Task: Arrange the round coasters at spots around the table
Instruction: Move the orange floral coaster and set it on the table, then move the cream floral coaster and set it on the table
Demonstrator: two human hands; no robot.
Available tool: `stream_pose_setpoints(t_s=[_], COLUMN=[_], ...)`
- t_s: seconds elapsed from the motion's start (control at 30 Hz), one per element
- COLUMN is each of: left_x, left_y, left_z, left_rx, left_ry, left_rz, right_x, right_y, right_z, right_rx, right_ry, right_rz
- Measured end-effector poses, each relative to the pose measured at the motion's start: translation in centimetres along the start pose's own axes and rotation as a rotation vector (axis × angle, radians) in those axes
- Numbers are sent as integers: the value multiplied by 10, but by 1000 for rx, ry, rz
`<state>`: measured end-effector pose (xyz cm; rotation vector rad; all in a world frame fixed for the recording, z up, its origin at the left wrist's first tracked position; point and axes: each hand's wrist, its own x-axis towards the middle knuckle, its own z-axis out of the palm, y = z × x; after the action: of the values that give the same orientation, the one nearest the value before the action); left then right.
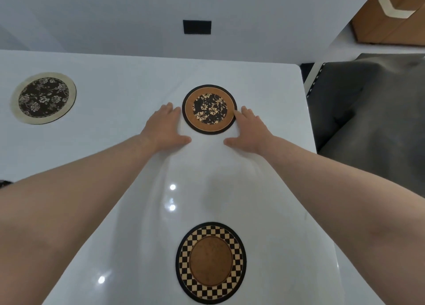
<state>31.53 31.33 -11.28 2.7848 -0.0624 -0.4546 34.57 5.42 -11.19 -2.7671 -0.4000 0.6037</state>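
Note:
Three round coasters lie flat on a glossy white table (128, 79). A brown coaster with a black floral centre (209, 109) sits near the far right corner. My left hand (165, 127) rests flat just left of it, fingertips at its rim. My right hand (249, 130) lies flat on its right side, fingertips touching the edge. Both hands are spread and hold nothing. A checkered coaster with a brown centre (211, 262) lies near me. A cream-rimmed dark floral coaster (43, 97) sits at the far left.
The table's right edge (309, 120) runs close to the floral coaster, with dark floor (372, 111) beyond it. A white wall with a black rectangular plate (197, 27) stands behind the table. Wooden furniture (391, 24) shows at the top right.

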Motion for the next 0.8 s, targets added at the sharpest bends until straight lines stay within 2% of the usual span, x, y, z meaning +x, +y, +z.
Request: stream_pose_setpoints(t_s=[0.33,0.5,0.6,0.7,0.8], left_x=[-140,-230,-280,-303,-308], left_y=[27,45,55,60,54], left_z=[29,62,86,103,107], left_rx=[-135,-183,-166,-140,-82], left_ry=[-124,-111,-117,-141,-150], left_rz=[-101,-41,-16,21,72], right_x=[-108,-191,-230,-256,-274], right_y=[-15,-22,-31,-40,-43], right_z=[29,56,73,83,88], right_rx=[125,143,188,251,259], right_ry=[-145,-168,-166,-143,-198], right_rz=[20,44,147,245,194])
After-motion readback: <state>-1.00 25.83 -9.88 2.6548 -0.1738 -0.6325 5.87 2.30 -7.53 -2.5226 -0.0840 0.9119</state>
